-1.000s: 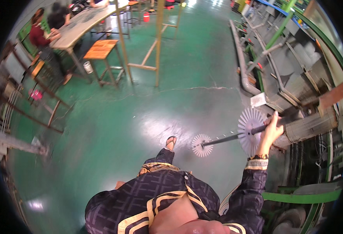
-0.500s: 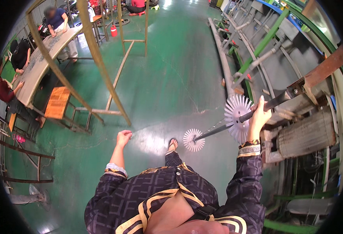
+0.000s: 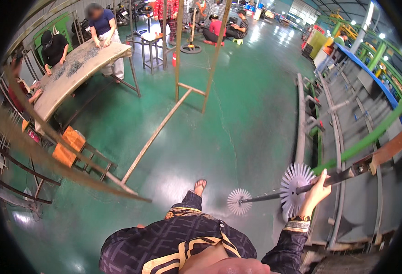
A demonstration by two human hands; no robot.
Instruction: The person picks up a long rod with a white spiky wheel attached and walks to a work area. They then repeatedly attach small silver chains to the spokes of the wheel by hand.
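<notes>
My right hand point(image 3: 318, 193) is wrapped round a long dark pole point(image 3: 267, 197) at the right, just above a pale notched disc point(image 3: 290, 187). A second notched disc point(image 3: 239, 201) of the same kind sits lower on the pole, near the floor. A thin chain seems to run beside the pole between them. At its upper end the pole meets a rusty brown metal bar point(image 3: 388, 150). Only a sliver of my left hand point(image 3: 140, 225) shows past my dark patterned jacket; its fingers are hidden.
A metal frame with a floor-level bar point(image 3: 157, 132) stands ahead on the left. Beyond it, people work at a long table point(image 3: 84, 68) bearing small dark pieces, near an orange-topped stool point(image 3: 69, 146). Pipes point(image 3: 300, 123) and green-framed machinery line the right.
My view has lifted and shifted forward, showing more of the hall. The left hand has dropped back, mostly behind my body. My right hand keeps its hold on the pole.
</notes>
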